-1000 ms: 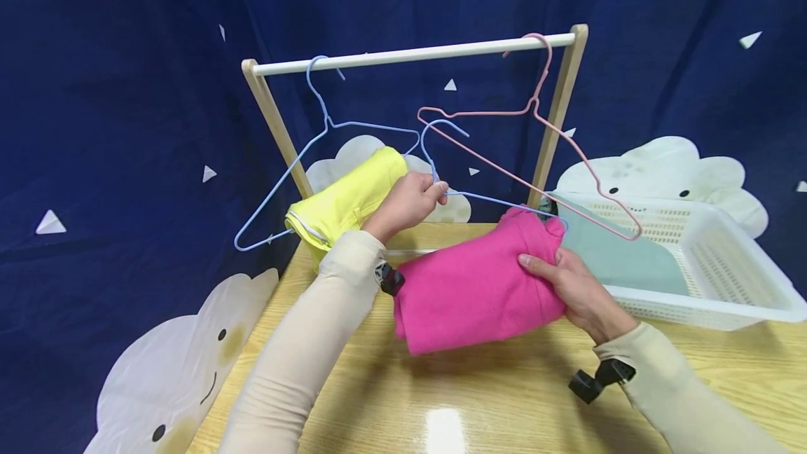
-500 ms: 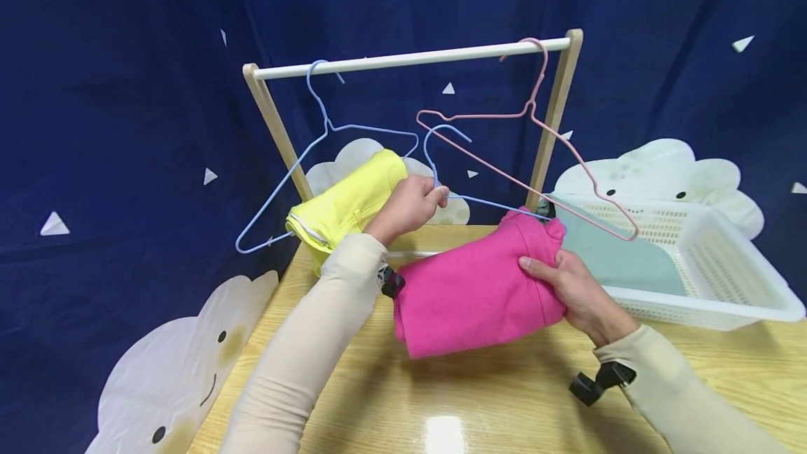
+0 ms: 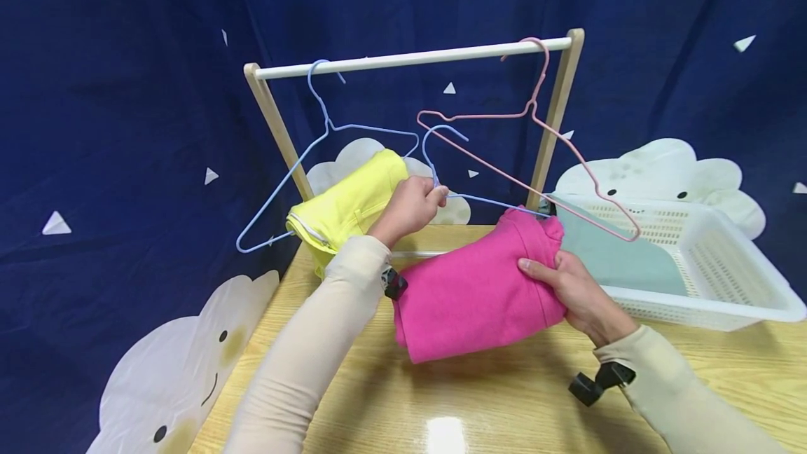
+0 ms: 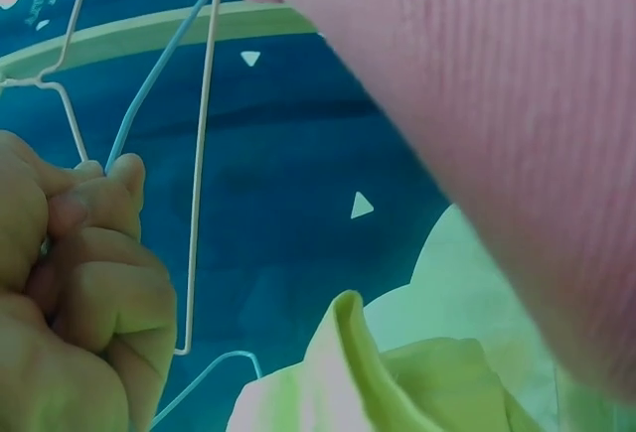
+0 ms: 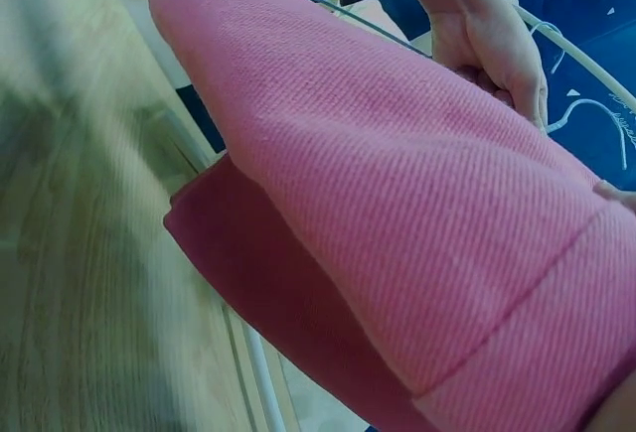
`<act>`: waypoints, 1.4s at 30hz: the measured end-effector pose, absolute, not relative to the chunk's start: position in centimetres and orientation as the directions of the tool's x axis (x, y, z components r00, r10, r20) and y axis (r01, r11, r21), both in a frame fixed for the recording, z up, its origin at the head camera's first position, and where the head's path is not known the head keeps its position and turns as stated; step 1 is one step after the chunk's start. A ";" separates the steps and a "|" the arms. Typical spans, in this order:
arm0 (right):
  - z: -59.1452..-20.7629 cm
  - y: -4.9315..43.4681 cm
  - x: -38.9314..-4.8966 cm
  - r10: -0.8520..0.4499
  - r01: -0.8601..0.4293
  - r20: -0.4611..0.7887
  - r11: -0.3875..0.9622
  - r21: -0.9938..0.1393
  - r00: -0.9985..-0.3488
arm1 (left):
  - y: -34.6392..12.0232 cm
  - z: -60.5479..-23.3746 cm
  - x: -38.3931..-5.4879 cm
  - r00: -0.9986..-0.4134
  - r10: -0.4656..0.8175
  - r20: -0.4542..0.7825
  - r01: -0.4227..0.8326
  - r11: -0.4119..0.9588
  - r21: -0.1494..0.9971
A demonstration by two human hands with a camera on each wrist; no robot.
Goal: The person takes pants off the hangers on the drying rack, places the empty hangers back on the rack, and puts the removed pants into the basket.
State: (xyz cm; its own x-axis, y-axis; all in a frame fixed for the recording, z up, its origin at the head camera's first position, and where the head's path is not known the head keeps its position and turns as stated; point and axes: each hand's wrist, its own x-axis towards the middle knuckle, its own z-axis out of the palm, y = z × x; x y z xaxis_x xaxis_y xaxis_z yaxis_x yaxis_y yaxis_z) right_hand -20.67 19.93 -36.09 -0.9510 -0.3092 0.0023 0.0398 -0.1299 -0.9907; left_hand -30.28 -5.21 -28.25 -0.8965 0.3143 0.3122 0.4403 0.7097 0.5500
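Note:
My left hand point(image 3: 412, 205) grips a light blue wire hanger point(image 3: 498, 202) just below its hook. A folded bright pink garment point(image 3: 476, 293) hangs at this hanger, above the table, and covers the hanger's lower part and right end. At the garment's right edge my right hand point(image 3: 576, 293) pinches the cloth, thumb on the near face and fingers hidden behind. The right wrist view shows the pink cloth point(image 5: 397, 174) folded in layers with a stitched band, and the left hand point(image 5: 487, 45) beyond it. In the left wrist view, curled fingers of the left hand point(image 4: 89, 283) hold the hanger's neck.
Behind stands a rack with a white rail point(image 3: 416, 57). On it hang another blue hanger point(image 3: 284, 181) bearing a folded yellow garment point(image 3: 353, 202), and a bare pink hanger point(image 3: 580, 153). A white basket point(image 3: 744, 258) with grey-green cloth point(image 3: 630, 258) stands on the wooden table point(image 3: 504, 412) at right.
The held hanger's right end, visible past the pink garment a second ago, is now hidden behind it. The garment's lower edge hangs slightly lower; both hands stay nearly in place.

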 end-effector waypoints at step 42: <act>-35.4 20.4 -20.4 -0.319 0.027 -0.013 -0.039 -0.999 -0.948 | -6.3 -29.5 -30.7 -0.904 0.234 0.357 0.405 0.734 0.544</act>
State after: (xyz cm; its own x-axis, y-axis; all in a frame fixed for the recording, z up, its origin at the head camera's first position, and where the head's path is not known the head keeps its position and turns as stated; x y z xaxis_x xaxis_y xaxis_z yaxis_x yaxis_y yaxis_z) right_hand -20.43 20.45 -35.42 -0.9476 -0.3191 -0.0128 0.0268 -0.0395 -0.9989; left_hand -30.69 -6.26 -29.46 -0.9041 0.2341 0.3574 0.4053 0.7345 0.5443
